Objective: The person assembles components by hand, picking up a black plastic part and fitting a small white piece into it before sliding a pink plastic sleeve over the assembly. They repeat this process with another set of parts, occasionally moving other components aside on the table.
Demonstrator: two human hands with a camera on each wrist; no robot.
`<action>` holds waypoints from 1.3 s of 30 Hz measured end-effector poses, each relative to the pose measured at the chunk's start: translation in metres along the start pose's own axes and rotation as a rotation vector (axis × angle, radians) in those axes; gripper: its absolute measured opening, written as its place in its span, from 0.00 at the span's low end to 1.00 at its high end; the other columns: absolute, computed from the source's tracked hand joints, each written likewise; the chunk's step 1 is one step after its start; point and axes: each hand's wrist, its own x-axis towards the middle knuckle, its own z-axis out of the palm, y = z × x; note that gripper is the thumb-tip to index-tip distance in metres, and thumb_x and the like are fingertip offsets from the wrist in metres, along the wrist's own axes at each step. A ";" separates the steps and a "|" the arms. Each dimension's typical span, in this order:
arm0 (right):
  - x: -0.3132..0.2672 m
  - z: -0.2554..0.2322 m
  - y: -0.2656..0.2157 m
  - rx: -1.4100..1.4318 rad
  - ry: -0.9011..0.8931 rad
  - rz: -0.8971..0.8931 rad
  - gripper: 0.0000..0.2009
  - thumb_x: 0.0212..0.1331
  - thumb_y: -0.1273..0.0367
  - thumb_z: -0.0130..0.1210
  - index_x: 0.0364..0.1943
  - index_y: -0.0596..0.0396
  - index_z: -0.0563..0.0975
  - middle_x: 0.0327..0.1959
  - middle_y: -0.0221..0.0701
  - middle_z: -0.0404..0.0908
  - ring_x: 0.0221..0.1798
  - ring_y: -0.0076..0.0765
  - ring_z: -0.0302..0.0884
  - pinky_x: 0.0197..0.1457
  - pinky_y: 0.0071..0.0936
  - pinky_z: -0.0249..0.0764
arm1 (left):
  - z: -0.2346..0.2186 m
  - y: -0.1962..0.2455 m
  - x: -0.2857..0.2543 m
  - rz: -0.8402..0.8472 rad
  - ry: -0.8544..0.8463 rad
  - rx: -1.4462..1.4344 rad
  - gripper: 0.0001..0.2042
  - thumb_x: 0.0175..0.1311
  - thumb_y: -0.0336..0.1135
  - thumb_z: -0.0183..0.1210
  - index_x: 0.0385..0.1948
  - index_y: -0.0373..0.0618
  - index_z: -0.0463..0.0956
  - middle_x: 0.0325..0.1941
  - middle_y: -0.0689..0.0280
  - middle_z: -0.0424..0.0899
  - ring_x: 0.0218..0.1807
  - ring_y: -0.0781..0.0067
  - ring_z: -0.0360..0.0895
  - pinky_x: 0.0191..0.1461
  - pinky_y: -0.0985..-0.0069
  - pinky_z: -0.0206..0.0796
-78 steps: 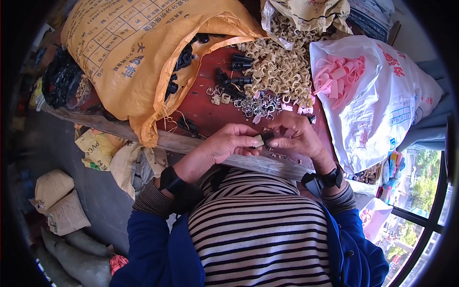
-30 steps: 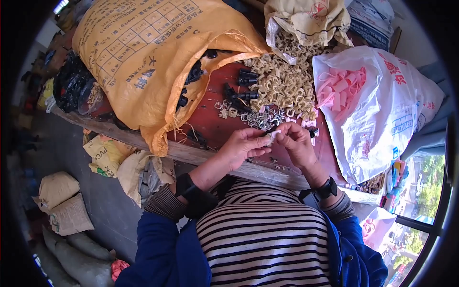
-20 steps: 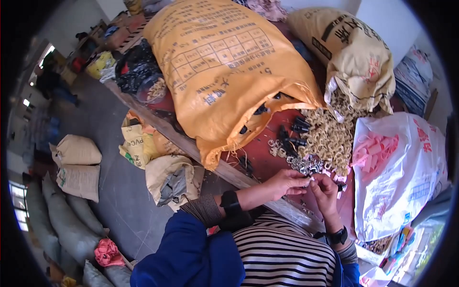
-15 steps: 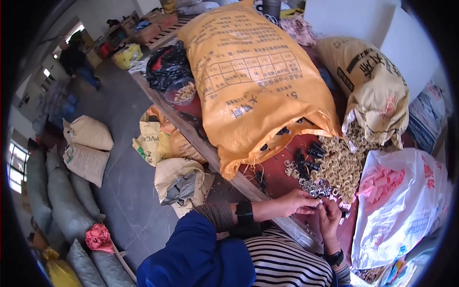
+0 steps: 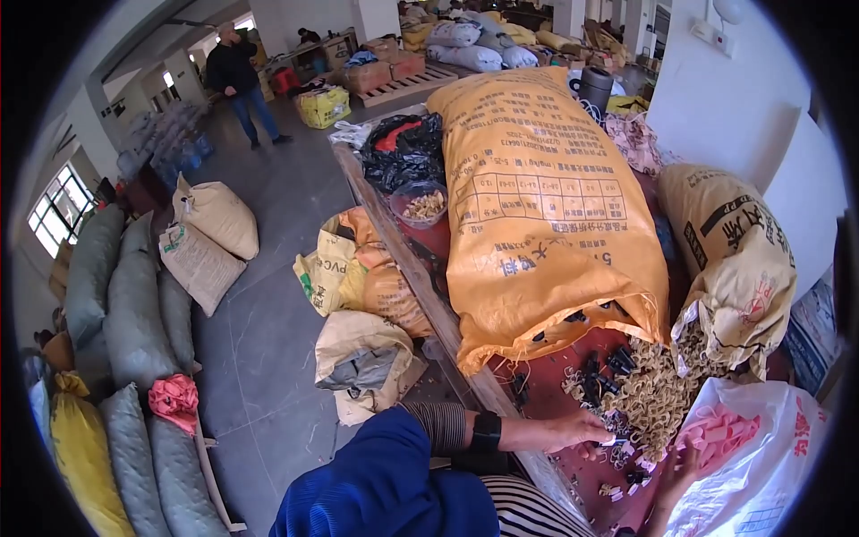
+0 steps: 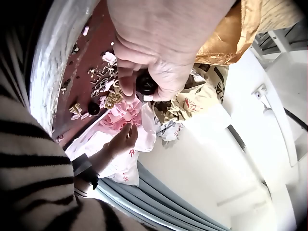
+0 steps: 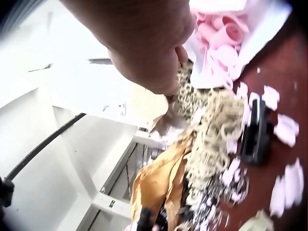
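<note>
My left hand (image 5: 577, 431) reaches over the near edge of the red table and pinches a small piece between thumb and fingers. In the left wrist view, that piece is a black, round-ended plastic part (image 6: 146, 84). My right hand (image 5: 678, 474) is at the mouth of the white bag (image 5: 761, 474), close to the pink curled plastic pieces (image 5: 723, 434). Its fingers look loosely bent in the left wrist view, with no held thing showing. Beside the hands lie a heap of beige plastic rings (image 5: 658, 407) and small silvery metal clips (image 7: 211, 207).
A big orange sack (image 5: 546, 206) covers much of the table (image 5: 573, 349). A tan sack (image 5: 729, 259) stands at the right. Black parts (image 5: 619, 360) lie near the heap. A plank (image 5: 403, 259) edges the table. Grey sacks (image 5: 139, 304) line the floor; a person (image 5: 242, 85) stands far back.
My right hand has left the left hand and moved right to the bag of pink pieces. My left hand keeps its pinch. The head view has swung up and left, showing more room.
</note>
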 end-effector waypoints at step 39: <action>-0.022 -0.022 0.040 1.914 0.084 0.668 0.17 0.57 0.56 0.40 0.36 0.56 0.69 0.24 0.33 0.72 0.24 0.28 0.69 0.23 0.19 0.68 | -0.002 0.007 -0.012 -0.043 0.100 -0.097 0.11 0.56 0.41 0.51 0.32 0.44 0.71 0.23 0.71 0.73 0.24 0.83 0.71 0.26 0.88 0.63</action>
